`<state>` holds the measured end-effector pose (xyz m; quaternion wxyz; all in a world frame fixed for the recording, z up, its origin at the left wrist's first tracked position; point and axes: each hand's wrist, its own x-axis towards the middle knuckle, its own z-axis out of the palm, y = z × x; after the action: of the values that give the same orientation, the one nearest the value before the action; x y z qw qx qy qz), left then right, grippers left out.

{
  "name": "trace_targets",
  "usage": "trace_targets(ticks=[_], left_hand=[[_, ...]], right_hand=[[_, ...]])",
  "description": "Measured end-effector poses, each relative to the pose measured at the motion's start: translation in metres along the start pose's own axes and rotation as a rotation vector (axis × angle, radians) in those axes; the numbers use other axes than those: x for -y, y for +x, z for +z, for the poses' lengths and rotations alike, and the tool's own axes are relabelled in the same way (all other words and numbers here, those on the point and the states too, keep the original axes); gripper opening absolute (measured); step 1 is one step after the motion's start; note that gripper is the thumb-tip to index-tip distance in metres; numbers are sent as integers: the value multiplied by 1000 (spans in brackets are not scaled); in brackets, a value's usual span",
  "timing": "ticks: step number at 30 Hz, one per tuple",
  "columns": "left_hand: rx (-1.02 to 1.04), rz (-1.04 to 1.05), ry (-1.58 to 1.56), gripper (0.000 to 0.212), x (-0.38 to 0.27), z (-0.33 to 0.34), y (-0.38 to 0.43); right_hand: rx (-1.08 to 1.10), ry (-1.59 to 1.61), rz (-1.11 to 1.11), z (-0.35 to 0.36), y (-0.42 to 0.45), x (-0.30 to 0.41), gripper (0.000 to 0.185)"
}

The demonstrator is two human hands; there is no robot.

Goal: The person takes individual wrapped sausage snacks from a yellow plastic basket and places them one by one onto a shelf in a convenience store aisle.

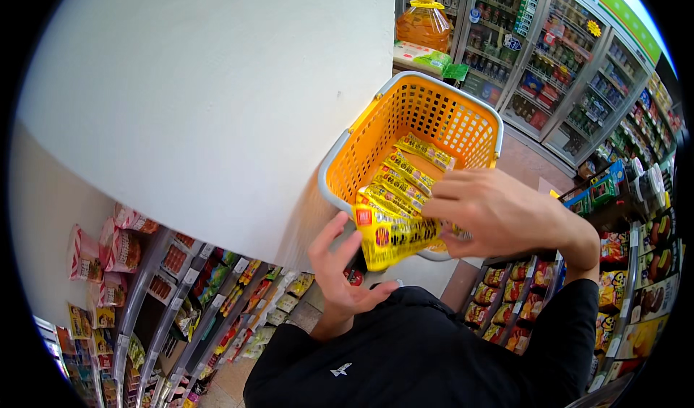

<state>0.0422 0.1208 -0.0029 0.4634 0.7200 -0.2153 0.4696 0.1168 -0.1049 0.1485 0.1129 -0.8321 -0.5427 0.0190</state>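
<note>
An orange plastic shopping basket [358, 153] with a grey rim stands before me. Several yellow snack packets [404, 169] with printed writing lie side by side in it. My right hand [482, 212] grips the right end of a larger yellow plastic packet [398, 237] over the basket's near edge; its fingertips are partly hidden. Just left of that packet, my left hand [344, 272] is raised with its fingers apart, holding nothing.
A white wall or panel [217, 82] borders the basket's left side. Stocked shelves [184, 294] stand at lower left, more shelves [509, 294] at lower right. Behind are glass-door drink coolers [547, 66] and a large bottle of amber liquid [425, 25].
</note>
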Motion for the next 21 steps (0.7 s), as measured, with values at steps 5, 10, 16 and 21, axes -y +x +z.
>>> trace_targets(ticks=[5,10,16,21], left_hand=[[135,-19,-11,64,-31,-21,-16],[170,-60,44,62,-71,-49,-35],[172,-140,100,60,-112,-90,-69],[158,-197,222,55,-157,-132,-103]], right_hand=[[-49,22,-45,25,-25,40,25],[-116,87,-74,46,-44,78,24],[-239,118,-99,71,-56,123,25],[-292,228,-181,101,-55,162,30]])
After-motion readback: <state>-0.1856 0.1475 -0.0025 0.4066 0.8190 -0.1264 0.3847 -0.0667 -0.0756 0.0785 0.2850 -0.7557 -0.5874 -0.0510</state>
